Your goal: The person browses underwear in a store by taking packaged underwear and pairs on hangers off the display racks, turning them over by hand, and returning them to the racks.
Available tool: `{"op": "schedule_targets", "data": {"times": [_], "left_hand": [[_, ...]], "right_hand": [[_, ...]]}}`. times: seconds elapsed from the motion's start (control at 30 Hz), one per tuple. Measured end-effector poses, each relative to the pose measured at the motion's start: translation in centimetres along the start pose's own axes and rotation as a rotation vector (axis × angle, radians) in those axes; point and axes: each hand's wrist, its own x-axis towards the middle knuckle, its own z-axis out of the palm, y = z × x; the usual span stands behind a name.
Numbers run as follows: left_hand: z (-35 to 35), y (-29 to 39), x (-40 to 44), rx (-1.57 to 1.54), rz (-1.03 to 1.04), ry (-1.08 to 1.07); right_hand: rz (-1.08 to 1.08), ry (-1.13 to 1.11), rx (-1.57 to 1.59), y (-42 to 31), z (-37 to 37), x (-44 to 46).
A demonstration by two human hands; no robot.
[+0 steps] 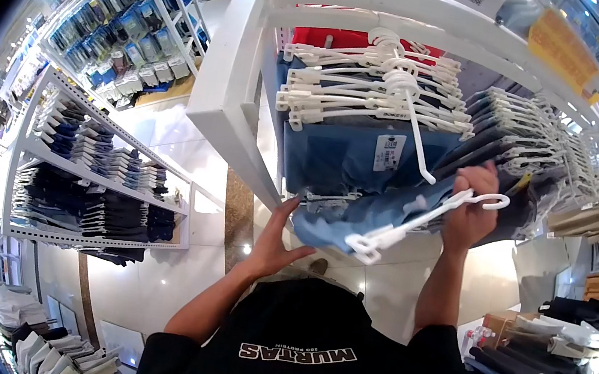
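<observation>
My right hand (470, 213) is closed around a white clip hanger (415, 229), held tilted with its hook pointing right. A light blue garment (333, 222) hangs from this hanger, partly folded over, so its kind is hard to tell. At the garment's left end is my left hand (273, 244), thumb and fingers spread apart; whether it touches the fabric I cannot tell. Just beyond, blue garments (328, 145) hang on a stack of white clip hangers (378, 110), the front one bearing a white tag (388, 153). A white display arm (419, 138) slopes down toward me.
A white rack frame (225, 94) surrounds the hanging clothes. Dark garments on more hangers (533, 134) fill the right side. To the left stands a shelf unit (104, 176) with folded clothes. Piled clothes (526, 361) lie at lower right, and tiled floor (150, 285) shows below.
</observation>
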Motion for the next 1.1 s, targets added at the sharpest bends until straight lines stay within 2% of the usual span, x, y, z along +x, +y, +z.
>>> {"op": "schedule_targets", "data": {"times": [0.03, 0.13, 0.17, 0.2, 0.27, 0.37, 0.47, 0.6, 0.63, 0.73, 0.83, 0.93, 1.03, 1.07, 1.1], "left_hand": [[0.2, 0.8, 0.2, 0.024, 0.092, -0.009], [1.4, -0.2, 1.0, -0.076, 0.325, -0.388], [2.0, 0.8, 0.6, -0.36, 0.051, -0.461], [1.9, 2.2, 0.5, -0.354, -0.095, -0.524], [2.8, 2.2, 0.2, -0.207, 0.084, -0.461], [4.8, -2.2, -1.6, -0.179, 0.162, -0.449], [5.3, -4.8, -2.3, -0.26, 0.1, -0.58], [4.2, -3.9, -2.9, -0.398, -0.067, -0.788], [4.3, -3.5, -3.0, -0.375, -0.087, -0.804], [3.6, -0.2, -2.2, -0.15, -0.141, -0.821], [4.2, 1.0, -2.9, -0.218, -0.027, -0.581], [4.0, 3.9, -2.6, -0.319, -0.052, -0.434], [3.9, 4.6, -2.0, -0.361, -0.302, -0.723], [4.0, 5.2, -1.8, -0.362, -0.314, -0.81], [4.3, 6.0, -1.7, -0.363, -0.325, -0.899]], "right_hand": [[0.061, -0.06, -0.013, -0.2, -0.1, -1.1], [0.391, -0.251, -0.012, -1.0, 0.0, -4.9], [0.432, -0.279, 0.048, -0.4, 0.0, -6.6], [0.472, -0.306, 0.11, 0.2, 0.0, -8.4], [0.69, -0.328, 0.125, 0.2, 0.2, -11.6], [0.722, -0.421, 0.032, -0.9, 0.4, -15.5], [0.83, -0.462, 0.07, -1.8, 0.6, -18.7], [0.779, -0.468, 0.188, -1.9, 0.2, -21.6], [0.848, -0.451, 0.284, -2.1, 0.2, -21.9], [0.857, -0.521, 0.208, -1.9, 0.1, -21.1], [0.96, -0.337, 0.304, -2.6, 1.8, -19.5], [0.987, -0.226, 0.327, -2.5, 3.3, -19.5], [1.063, -0.118, 0.518, -2.8, 4.6, -19.4], [1.088, -0.098, 0.574, -2.8, 5.0, -19.3], [1.288, 0.043, 0.752, -2.7, 5.9, -19.1]]}}
